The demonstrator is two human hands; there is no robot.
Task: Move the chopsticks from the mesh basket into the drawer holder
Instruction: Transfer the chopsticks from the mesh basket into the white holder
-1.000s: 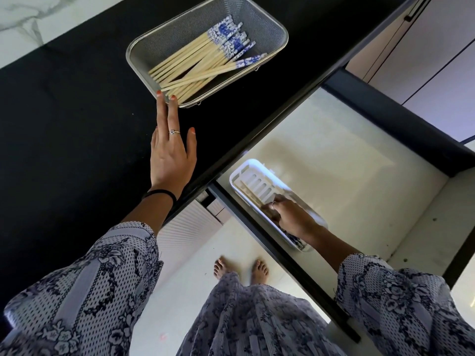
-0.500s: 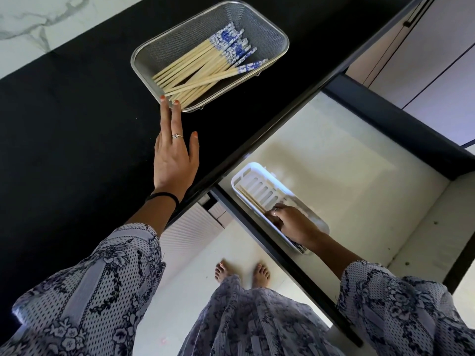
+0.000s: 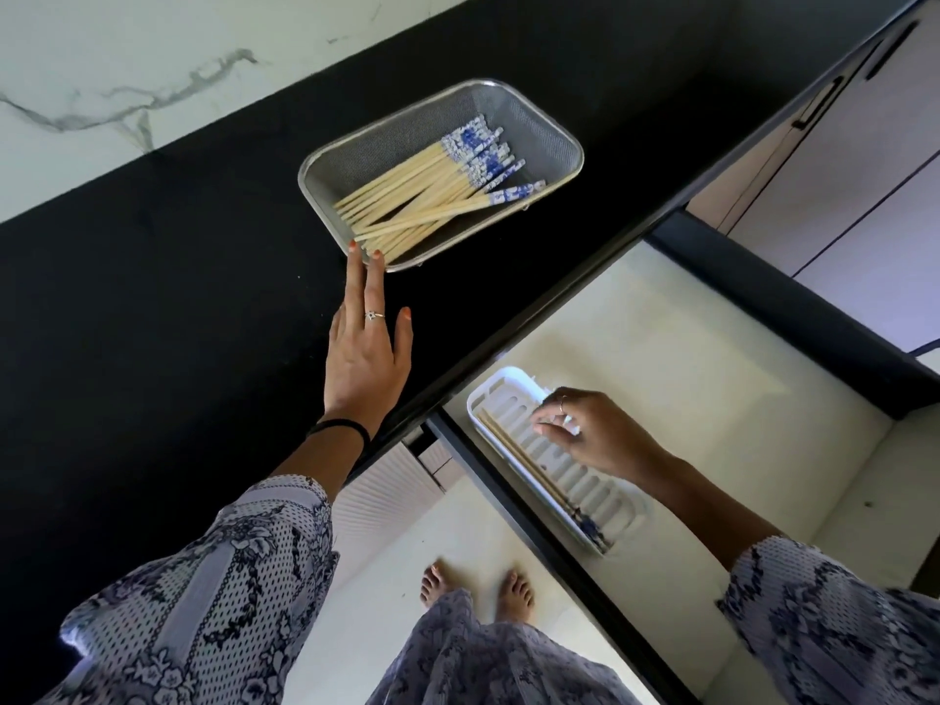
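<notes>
A silver mesh basket (image 3: 534, 119) sits on the black counter and holds several wooden chopsticks (image 3: 422, 195) with blue-and-white patterned ends. My left hand (image 3: 363, 358) lies flat on the counter, fingers apart, two fingertips touching the basket's near rim. In the open drawer lies a white slotted holder (image 3: 605, 493). A pair of chopsticks (image 3: 529, 468) rests along its left side. My right hand (image 3: 590, 435) hovers over the holder with loosely curled fingers and nothing in it.
The black counter (image 3: 152, 323) runs to a marble wall at the upper left. The open drawer (image 3: 712, 389) has a pale floor and dark walls. Cabinet fronts stand at the upper right. My bare feet are on the floor below.
My right hand has let go of the pair of chopsticks in the holder and lifted off it. My left hand still rests on the counter, fingertips at the basket's rim.
</notes>
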